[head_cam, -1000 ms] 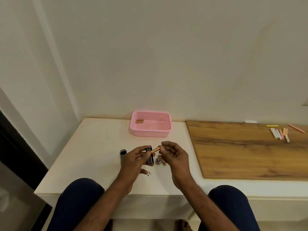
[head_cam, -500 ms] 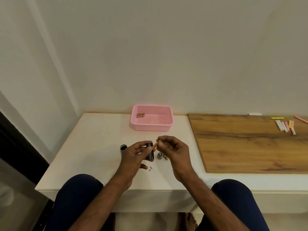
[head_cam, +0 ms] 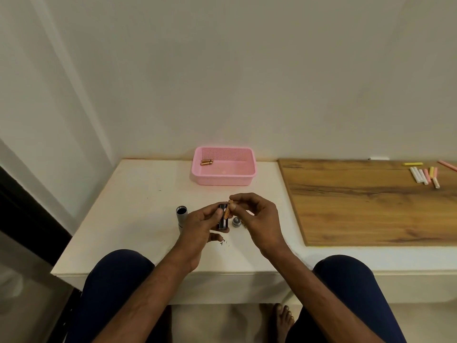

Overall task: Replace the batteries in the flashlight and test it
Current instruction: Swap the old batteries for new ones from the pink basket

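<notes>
My left hand (head_cam: 197, 225) grips a black battery holder (head_cam: 222, 217) upright over the white table (head_cam: 138, 214). My right hand (head_cam: 257, 216) pinches a copper-coloured battery (head_cam: 227, 212) by its top end and presses it against the holder's side slot. The grey flashlight body (head_cam: 181, 215) lies on the table just left of my left hand, its open end facing the wall. The small round tail cap (head_cam: 236, 221) sits on the table under my right hand, with another battery (head_cam: 244, 225) mostly hidden beside it.
A pink basket (head_cam: 223, 178) with two copper batteries (head_cam: 206, 162) stands behind my hands near the wall. A wooden board (head_cam: 358, 201) lies to the right, with several chalk sticks (head_cam: 424, 175) at its far end. My knees are at the table's front edge.
The battery in my right hand has swung from pointing out sideways to lying along the holder. The camera has tilted, so everything sits lower in view.
</notes>
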